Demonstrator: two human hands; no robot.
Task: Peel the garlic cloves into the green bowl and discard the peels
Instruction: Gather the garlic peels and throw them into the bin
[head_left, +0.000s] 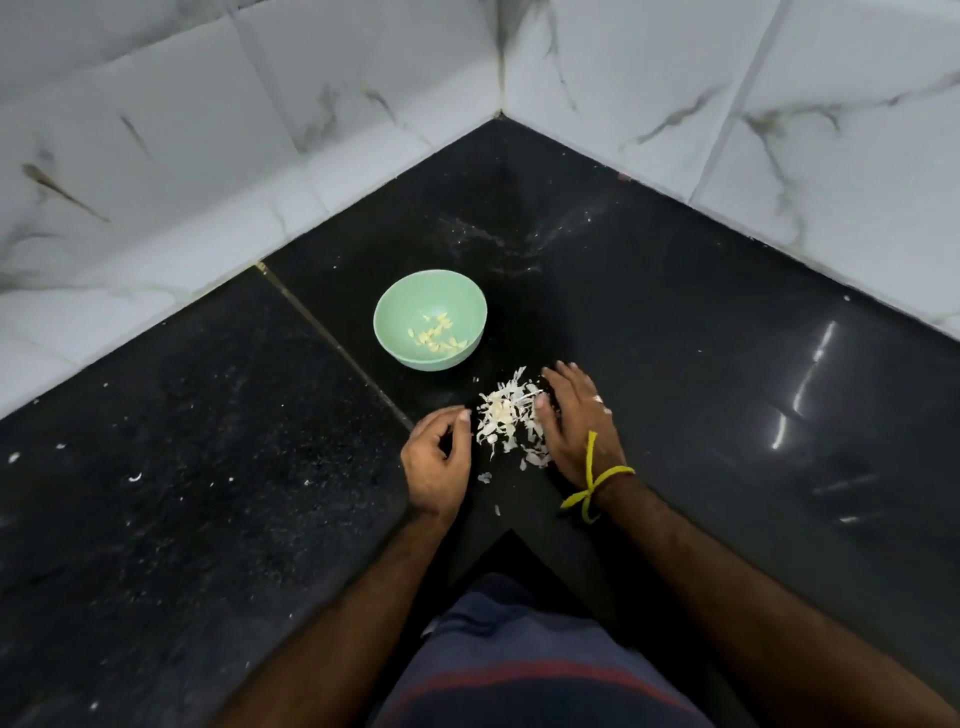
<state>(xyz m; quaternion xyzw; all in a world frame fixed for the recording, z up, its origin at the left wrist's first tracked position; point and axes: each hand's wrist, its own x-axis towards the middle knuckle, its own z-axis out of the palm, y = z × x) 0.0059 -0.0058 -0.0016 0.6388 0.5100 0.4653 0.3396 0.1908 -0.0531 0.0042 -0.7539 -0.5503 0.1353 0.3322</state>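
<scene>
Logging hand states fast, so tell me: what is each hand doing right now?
Left hand: loosely curled, holding nothing visible.
Right hand: open, fingers flat against the pile of white papery garlic peels.

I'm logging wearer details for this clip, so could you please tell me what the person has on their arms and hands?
Both forearms are bare, with no sleeves, gloves or watch in view. The right hand has a yellow thread tied round its wrist, knotted with loose ends, and small white flecks on its back. The left hand wears nothing.
</scene>
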